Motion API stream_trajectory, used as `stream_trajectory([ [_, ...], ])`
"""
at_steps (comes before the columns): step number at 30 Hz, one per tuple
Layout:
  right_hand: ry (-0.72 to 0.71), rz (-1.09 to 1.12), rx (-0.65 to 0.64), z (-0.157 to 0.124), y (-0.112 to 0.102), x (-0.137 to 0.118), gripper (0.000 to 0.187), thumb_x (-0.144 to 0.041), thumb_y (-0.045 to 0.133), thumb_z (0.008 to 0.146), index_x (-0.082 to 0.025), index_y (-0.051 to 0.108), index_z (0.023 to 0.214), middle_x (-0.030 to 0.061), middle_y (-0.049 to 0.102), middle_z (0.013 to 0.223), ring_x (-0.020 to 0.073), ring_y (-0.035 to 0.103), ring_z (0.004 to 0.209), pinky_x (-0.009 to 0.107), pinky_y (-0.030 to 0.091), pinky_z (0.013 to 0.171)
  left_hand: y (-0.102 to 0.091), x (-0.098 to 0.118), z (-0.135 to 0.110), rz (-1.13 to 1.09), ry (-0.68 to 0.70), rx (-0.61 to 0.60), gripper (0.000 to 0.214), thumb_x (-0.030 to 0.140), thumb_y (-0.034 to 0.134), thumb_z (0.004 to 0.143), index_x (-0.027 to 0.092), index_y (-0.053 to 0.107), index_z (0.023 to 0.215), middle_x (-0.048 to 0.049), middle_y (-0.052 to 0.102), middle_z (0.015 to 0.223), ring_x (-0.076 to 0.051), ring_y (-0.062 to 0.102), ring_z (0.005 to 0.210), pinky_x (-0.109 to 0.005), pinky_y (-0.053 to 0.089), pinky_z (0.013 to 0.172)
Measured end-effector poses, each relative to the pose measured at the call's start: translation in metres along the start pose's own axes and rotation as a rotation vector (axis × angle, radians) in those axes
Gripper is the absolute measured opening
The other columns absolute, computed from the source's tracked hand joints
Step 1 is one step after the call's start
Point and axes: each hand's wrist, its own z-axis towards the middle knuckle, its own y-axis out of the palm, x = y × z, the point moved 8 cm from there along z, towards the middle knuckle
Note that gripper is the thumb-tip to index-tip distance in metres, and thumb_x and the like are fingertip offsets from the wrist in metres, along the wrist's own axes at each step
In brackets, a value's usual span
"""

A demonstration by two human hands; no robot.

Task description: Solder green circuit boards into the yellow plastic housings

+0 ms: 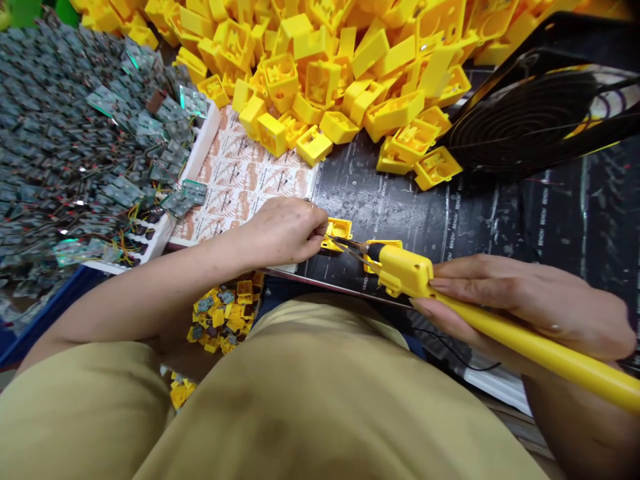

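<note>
My left hand [293,230] is closed at the left edge of a small open yellow plastic case [341,229], its fingertips curled out of sight. What they pinch is hidden. My right hand [520,303] grips a yellow soldering iron [407,270] with a thick yellow handle. Its black collar and thin metal tip point left, reaching the case beside my left fingers. A thin metal rod runs alongside the tip. A second open yellow case [385,248] lies just right of the first, partly covered by the iron.
Many yellow cases [320,80] are heaped at the back. Small circuit boards with wires [100,133] fill a white-edged tray [203,143] on the left. A black fan [525,127] stands at the right. Below the black tabletop's [470,213] front edge are more cases with boards [227,313].
</note>
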Motion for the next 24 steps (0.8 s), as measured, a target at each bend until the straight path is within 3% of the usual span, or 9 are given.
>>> stream_trajectory([
  [3,-0.166,-0.012,-0.004,0.01,0.001,-0.012,0.011,-0.029,0.067,0.089,-0.021,0.06,0.087,0.0021,0.069,0.07,0.0084,0.067,0.064,0.015,0.056,0.06,0.0,0.002,0.002,0.026,-0.011,-0.051,0.021,0.023,0.053,0.08,0.017,0.073,0.083,-0.0051,0.071,0.071,-0.019,0.063,0.068,-0.027,0.036,0.057],
  [5,-0.202,-0.03,-0.032,0.016,0.002,-0.019,0.011,-0.023,0.07,0.087,-0.02,0.06,0.086,0.0,0.067,0.066,0.0075,0.066,0.062,0.014,0.055,0.06,-0.001,0.003,0.003,0.031,-0.007,-0.087,0.022,0.022,0.051,0.081,0.017,0.073,0.083,-0.0054,0.071,0.071,-0.019,0.063,0.068,-0.027,0.038,0.058],
  [13,0.002,-0.039,-0.046,0.01,-0.011,-0.01,0.014,-0.031,0.058,0.096,-0.023,0.06,0.084,-0.0023,0.064,0.069,0.0071,0.065,0.069,0.018,0.053,0.066,-0.002,0.005,0.004,0.033,-0.002,-0.143,0.024,0.021,0.049,0.083,0.017,0.073,0.083,-0.0057,0.071,0.073,-0.02,0.065,0.071,-0.028,0.038,0.061],
  [17,-0.056,-0.024,-0.054,0.013,-0.005,-0.013,0.014,-0.032,0.056,0.097,-0.023,0.059,0.086,-0.0015,0.065,0.071,0.0077,0.065,0.07,0.019,0.053,0.064,-0.001,0.005,0.005,0.025,-0.01,-0.154,0.024,0.02,0.05,0.083,0.017,0.073,0.083,-0.0055,0.07,0.072,-0.019,0.064,0.07,-0.028,0.039,0.062],
  [22,-0.198,-0.034,-0.085,0.024,-0.004,-0.027,0.011,-0.018,0.072,0.084,-0.019,0.062,0.088,0.0003,0.068,0.073,0.009,0.066,0.068,0.019,0.055,0.063,-0.003,0.006,0.006,0.014,-0.007,-0.144,0.023,0.02,0.05,0.082,0.016,0.072,0.082,-0.0056,0.07,0.073,-0.018,0.063,0.069,-0.028,0.04,0.062],
  [24,-0.132,-0.056,-0.079,0.021,-0.012,-0.02,0.01,-0.023,0.074,0.084,-0.022,0.064,0.086,-0.0008,0.069,0.075,0.0097,0.066,0.066,0.02,0.055,0.061,-0.003,0.006,0.006,0.016,-0.006,-0.147,0.022,0.02,0.05,0.081,0.016,0.072,0.081,-0.0057,0.071,0.073,-0.017,0.063,0.068,-0.027,0.04,0.062],
])
